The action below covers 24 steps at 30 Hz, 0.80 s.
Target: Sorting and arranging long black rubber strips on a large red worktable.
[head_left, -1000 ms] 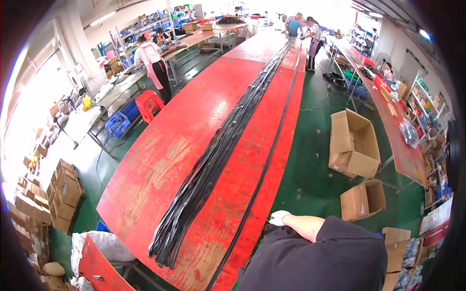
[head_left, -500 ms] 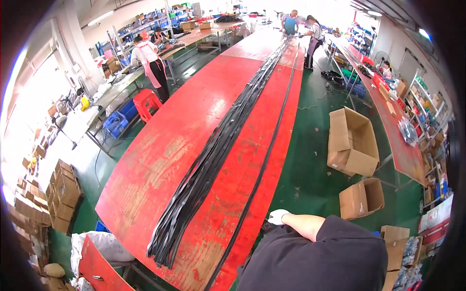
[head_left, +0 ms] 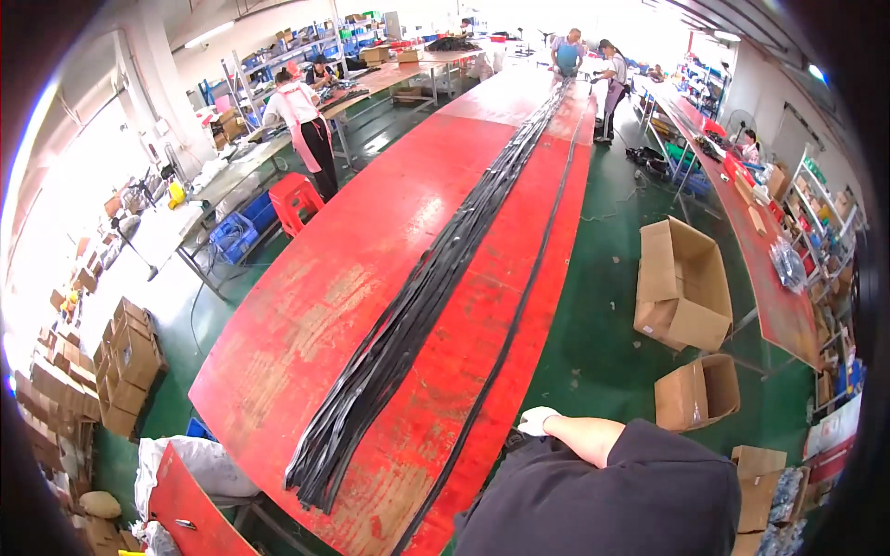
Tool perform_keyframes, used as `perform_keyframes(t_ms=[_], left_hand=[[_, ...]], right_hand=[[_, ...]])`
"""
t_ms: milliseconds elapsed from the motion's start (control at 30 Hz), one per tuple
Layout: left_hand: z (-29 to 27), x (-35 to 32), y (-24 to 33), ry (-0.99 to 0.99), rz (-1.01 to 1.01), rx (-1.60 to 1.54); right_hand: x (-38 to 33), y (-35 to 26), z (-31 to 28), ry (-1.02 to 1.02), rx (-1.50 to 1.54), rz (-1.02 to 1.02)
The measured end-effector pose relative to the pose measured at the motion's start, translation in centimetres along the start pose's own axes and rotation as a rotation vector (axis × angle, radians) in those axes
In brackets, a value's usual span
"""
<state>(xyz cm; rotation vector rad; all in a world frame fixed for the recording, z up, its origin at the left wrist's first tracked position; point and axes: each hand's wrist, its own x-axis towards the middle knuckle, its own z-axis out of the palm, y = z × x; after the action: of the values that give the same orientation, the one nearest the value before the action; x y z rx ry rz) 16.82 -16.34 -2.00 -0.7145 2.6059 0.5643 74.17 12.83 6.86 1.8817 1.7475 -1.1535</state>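
My right hand [head_left: 538, 422], in a white glove, is beside the right edge of the long red table [head_left: 306, 306], against something dark. Its fingers are too small and partly hidden to read. My left hand is out of view. A thick bundle of long black strips [head_left: 408, 320] runs lengthwise down the table, its loose near ends fanned out. To its right, a separate thin black strip [head_left: 501, 357] lies along the table, reaching the near edge. My right hand is nearest to this single strip.
Two people [head_left: 567, 54] stand at the table's far end. Another person [head_left: 301, 125] stands at the left benches, near a red stool [head_left: 295, 202]. Open cardboard boxes [head_left: 686, 283] sit on the green floor at right, before a long side table [head_left: 732, 195]. Stacked cartons [head_left: 128, 366] stand at left.
The whole view has shifted slightly, so most things sit a little lower and further right. My right hand stays by the table edge. The strips look unmoved.
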Motion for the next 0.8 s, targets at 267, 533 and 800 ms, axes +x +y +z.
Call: perform_keyframes(t_ms=[267, 533, 800], left_hand=[[-0.8, 0.3, -0.3, -0.084, 0.065, 0.158], [0.0, 2.2, -1.1, -0.051, 0.556, 0.876], [0.9, 0.6, -0.1, -0.071, 0.240, 0.388]], right_hand=[[0.4, 0.2, 0.6, 0.006, -0.005, -0.003], [0.4, -0.3, -0.2, 0.007, -0.012, -0.005], [0.7, -0.2, -0.1, 0.013, -0.009, -0.019]])
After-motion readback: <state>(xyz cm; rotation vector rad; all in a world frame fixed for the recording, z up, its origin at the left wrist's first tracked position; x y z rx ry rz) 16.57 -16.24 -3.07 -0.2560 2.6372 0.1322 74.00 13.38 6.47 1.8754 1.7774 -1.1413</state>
